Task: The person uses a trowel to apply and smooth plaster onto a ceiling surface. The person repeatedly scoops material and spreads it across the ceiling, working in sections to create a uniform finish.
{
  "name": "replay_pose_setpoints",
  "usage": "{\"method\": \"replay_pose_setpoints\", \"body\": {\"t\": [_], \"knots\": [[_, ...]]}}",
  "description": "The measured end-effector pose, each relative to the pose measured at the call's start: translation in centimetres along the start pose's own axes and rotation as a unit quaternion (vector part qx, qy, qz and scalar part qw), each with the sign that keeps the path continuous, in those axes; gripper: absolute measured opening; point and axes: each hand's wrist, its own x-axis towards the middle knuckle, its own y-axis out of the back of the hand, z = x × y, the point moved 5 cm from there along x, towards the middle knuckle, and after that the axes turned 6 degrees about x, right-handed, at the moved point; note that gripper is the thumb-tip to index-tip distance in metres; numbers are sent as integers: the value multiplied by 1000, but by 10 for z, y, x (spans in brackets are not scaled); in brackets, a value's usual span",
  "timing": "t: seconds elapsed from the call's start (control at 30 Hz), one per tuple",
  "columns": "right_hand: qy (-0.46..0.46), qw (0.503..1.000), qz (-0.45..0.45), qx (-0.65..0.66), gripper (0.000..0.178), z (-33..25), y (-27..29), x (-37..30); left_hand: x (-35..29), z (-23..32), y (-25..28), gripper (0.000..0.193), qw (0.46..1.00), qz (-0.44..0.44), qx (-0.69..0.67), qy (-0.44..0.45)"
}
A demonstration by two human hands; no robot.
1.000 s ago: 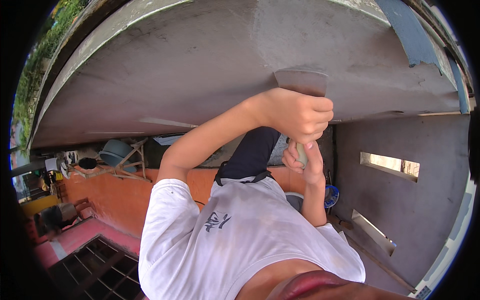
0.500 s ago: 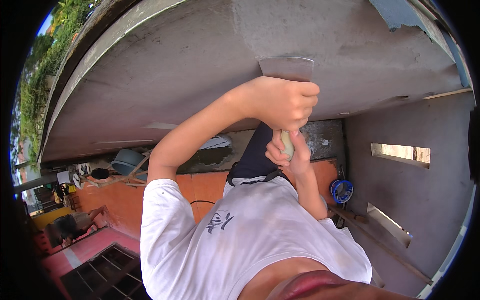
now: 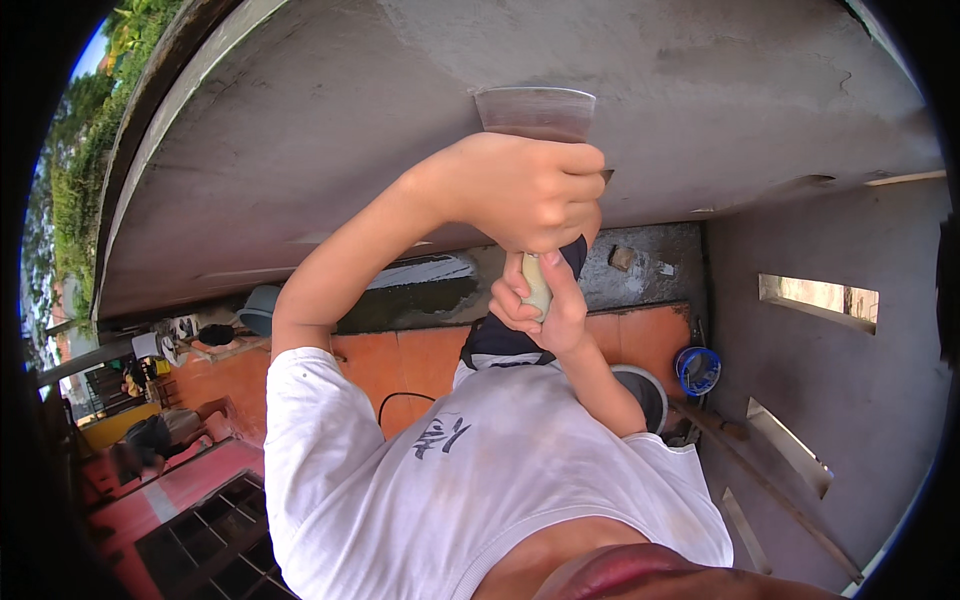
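Note:
My left hand (image 3: 530, 190) is wrapped around a wide scraper (image 3: 538, 112) close to its flared metal blade. Below it, my right hand (image 3: 540, 300) closes on the lower end of the pale handle, thumb lying along it. The blade's broad edge points away from me and appears to lie against the grey plastered wall (image 3: 300, 130); firm contact is hard to judge. Most of the handle is hidden behind my fingers. A lighter patch of plaster lies beyond the blade.
A blue bucket (image 3: 697, 371) stands at the right on the orange floor (image 3: 410, 365), near a long wooden pole (image 3: 775, 500). Beside my right forearm a dark tub (image 3: 645, 395) shows partly. The side wall (image 3: 820, 235) has slot openings. Another person (image 3: 160, 440) is far left.
Both hands and the scraper have shifted left and slightly upward in the picture, grip unchanged. The view has also shifted, bringing the dark tub beside my right forearm into sight.

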Motion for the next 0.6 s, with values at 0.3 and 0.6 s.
{"method": "replay_pose_setpoints", "body": {"t": [0.3,0.6], "knots": [[-25,996,-58,57,52,8,8,12,-5,1,-8,15,993,-113,14,-21],[-8,998,-34,53,54,20,-16,7,-6,2,6,18,995,-87,-24,-41]]}}
